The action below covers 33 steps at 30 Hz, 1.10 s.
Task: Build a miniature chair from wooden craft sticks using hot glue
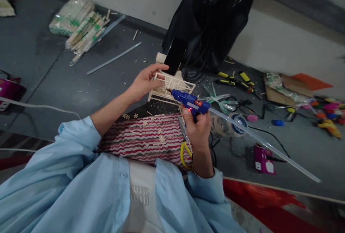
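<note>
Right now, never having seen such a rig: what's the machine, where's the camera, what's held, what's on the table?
No machine: a person in a light blue shirt works bare-handed. There is one picture, from a camera worn on that person's head, looking forward and down.

The right grip is closed on a blue glue gun, with a long clear stick running out its back. The left grip is at a pale stick frame; how firmly it holds is hard to tell.

About the grey table: a black phone, yellow-and-black tools, bagged sticks, and a striped cloth with flower-shaped pieces.
</note>
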Each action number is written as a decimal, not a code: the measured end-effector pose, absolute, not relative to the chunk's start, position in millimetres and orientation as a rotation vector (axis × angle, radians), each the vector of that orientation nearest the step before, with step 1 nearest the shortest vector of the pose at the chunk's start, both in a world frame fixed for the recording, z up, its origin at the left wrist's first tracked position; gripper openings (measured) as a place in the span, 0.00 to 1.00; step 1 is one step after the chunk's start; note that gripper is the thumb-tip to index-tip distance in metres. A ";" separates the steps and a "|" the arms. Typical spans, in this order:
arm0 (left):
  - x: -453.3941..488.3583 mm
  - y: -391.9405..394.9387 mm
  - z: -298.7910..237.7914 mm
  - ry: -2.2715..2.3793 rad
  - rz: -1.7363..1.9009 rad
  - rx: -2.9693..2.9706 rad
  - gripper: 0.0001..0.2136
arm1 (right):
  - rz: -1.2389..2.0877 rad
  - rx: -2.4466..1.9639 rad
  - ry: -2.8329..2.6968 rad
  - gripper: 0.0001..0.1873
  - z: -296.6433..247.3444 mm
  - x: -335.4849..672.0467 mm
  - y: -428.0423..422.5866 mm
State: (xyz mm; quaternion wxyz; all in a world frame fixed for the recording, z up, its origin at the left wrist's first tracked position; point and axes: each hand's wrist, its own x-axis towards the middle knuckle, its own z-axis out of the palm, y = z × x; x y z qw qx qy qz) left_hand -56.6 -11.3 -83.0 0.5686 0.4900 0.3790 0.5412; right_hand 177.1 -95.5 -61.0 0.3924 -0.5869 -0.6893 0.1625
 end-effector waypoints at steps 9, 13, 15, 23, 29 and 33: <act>-57.1 -11.4 -83.6 0.904 1.257 1.182 0.25 | 0.381 -1.489 -1.755 0.22 -61.6 176.1 -95.2; -56.5 -11.0 -84.4 0.895 1.257 1.193 0.25 | 0.359 -1.480 -1.766 0.21 -61.0 175.8 -95.3; -56.2 -11.1 -84.2 0.894 1.264 1.183 0.25 | 0.364 -1.480 -1.761 0.21 -61.0 176.0 -95.4; -56.3 -11.7 -83.9 0.894 1.266 1.175 0.25 | 0.428 -1.489 -1.745 0.19 -59.3 176.3 -95.5; -55.7 -11.2 -84.4 0.898 1.273 1.169 0.25 | 0.465 -1.474 -1.718 0.17 -57.2 175.2 -95.7; -56.0 -10.5 -85.2 0.871 1.266 1.185 0.25 | 0.428 -1.474 -1.726 0.17 -57.6 174.9 -95.5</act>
